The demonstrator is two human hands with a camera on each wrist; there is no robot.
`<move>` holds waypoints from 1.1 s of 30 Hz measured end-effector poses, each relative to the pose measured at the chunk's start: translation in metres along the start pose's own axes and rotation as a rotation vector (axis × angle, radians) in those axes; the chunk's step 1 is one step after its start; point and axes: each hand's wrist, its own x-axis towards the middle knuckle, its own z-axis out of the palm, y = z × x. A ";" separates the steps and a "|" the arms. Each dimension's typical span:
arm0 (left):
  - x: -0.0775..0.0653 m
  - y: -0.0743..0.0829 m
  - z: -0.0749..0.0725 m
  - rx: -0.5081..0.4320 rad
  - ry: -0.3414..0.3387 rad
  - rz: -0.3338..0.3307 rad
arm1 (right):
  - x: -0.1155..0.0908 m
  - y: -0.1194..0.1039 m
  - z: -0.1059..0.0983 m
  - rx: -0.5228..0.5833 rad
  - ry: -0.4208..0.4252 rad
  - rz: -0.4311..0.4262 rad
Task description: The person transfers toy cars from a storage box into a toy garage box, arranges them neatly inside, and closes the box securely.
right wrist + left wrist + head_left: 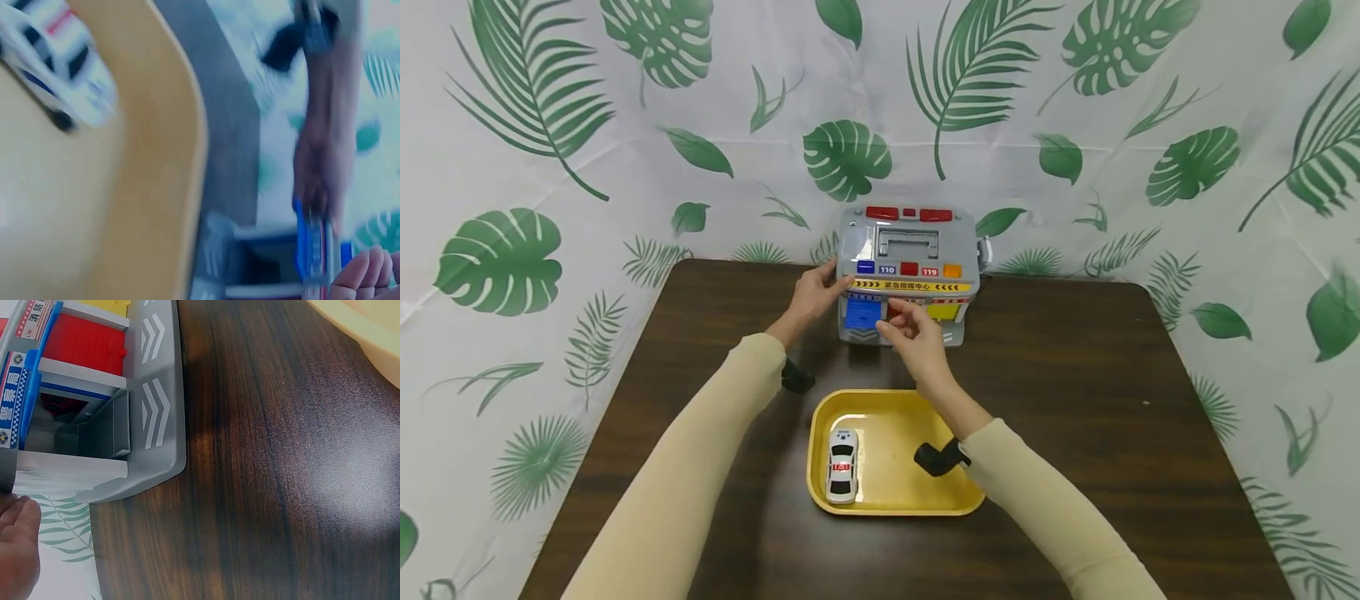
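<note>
A grey toy rescue station (910,242) stands at the back of the table, with red lights and a handle on its roof. My left hand (811,296) grips its left front corner, thumb on the front edge and fingers along the side. The blue door (863,314) is swung up, and the bay (87,428) behind it shows a grey interior in the left wrist view. The red door (84,344) beside it is down. My right hand (919,342) hovers in front of the station, fingers loosely bent near the blue door, holding nothing.
A yellow tray (895,510) lies in front of the station, under my right forearm. In its left side sits a white toy police car (842,467). The dark wooden table (1060,400) backs onto a leaf-patterned cloth (760,192).
</note>
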 end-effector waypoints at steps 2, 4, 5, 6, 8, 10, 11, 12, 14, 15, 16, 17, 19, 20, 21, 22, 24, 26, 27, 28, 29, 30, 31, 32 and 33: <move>0.004 0.003 0.001 -0.015 -0.003 -0.004 | -0.017 0.004 -0.001 0.012 -0.034 0.031; 0.009 0.007 0.001 -0.031 -0.006 -0.006 | -0.035 0.012 -0.002 0.032 -0.072 0.073; 0.011 0.008 0.001 -0.035 -0.008 -0.004 | -0.044 0.016 -0.002 0.045 -0.090 0.104; 0.012 0.010 0.001 -0.036 -0.009 -0.002 | -0.052 0.022 -0.001 0.058 -0.110 0.130; 0.014 0.011 0.000 -0.033 -0.009 -0.001 | -0.067 0.035 0.001 0.058 -0.147 0.187; 0.015 0.012 -0.001 -0.021 -0.008 -0.002 | -0.078 0.047 0.004 0.050 -0.177 0.240; 0.015 0.012 -0.001 -0.018 -0.008 -0.004 | -0.082 0.053 0.006 0.033 -0.189 0.264; 0.014 0.011 -0.001 -0.014 -0.010 -0.006 | -0.086 0.058 0.008 0.014 -0.201 0.286; 0.013 0.010 -0.002 -0.014 -0.015 -0.013 | -0.092 0.066 0.011 -0.027 -0.214 0.331; 0.013 0.009 -0.002 -0.018 -0.019 -0.017 | -0.095 0.070 0.013 -0.039 -0.222 0.348; 0.012 0.008 -0.002 -0.022 -0.022 -0.021 | -0.097 0.073 0.014 -0.048 -0.231 0.365; 0.011 0.007 -0.002 -0.027 -0.023 -0.022 | -0.099 0.075 0.015 -0.055 -0.237 0.379; 0.010 0.005 -0.002 -0.035 -0.025 -0.026 | -0.102 0.079 0.018 -0.041 -0.247 0.398; 0.009 0.005 -0.002 -0.039 -0.024 -0.029 | -0.103 0.081 0.019 -0.028 -0.251 0.407; 0.009 0.004 -0.002 -0.039 -0.023 -0.026 | -0.104 0.083 0.020 -0.012 -0.254 0.415; 0.008 0.004 -0.002 -0.037 -0.021 -0.024 | -0.104 0.084 0.022 0.003 -0.255 0.422; 0.007 0.003 -0.002 -0.030 -0.018 -0.022 | -0.105 0.087 0.024 0.021 -0.257 0.437; 0.006 0.003 -0.002 -0.022 -0.015 -0.022 | -0.105 0.089 0.026 0.028 -0.261 0.452; 0.005 0.002 -0.002 -0.017 -0.013 -0.022 | -0.105 0.090 0.027 0.025 -0.265 0.457; 0.004 0.002 -0.002 -0.011 -0.013 -0.024 | -0.106 0.091 0.028 0.020 -0.270 0.462; 0.004 0.001 -0.002 -0.007 -0.014 -0.026 | -0.106 0.092 0.029 0.013 -0.274 0.469; 0.003 0.001 -0.002 -0.004 -0.015 -0.027 | -0.107 0.093 0.031 0.002 -0.277 0.475; 0.003 0.000 -0.002 -0.004 -0.016 -0.030 | -0.108 0.094 0.032 -0.011 -0.281 0.475; 0.002 0.000 -0.002 -0.004 -0.018 -0.032 | -0.108 0.095 0.033 -0.024 -0.285 0.478; 0.002 -0.001 -0.002 -0.006 -0.021 -0.034 | -0.109 0.095 0.034 -0.037 -0.288 0.481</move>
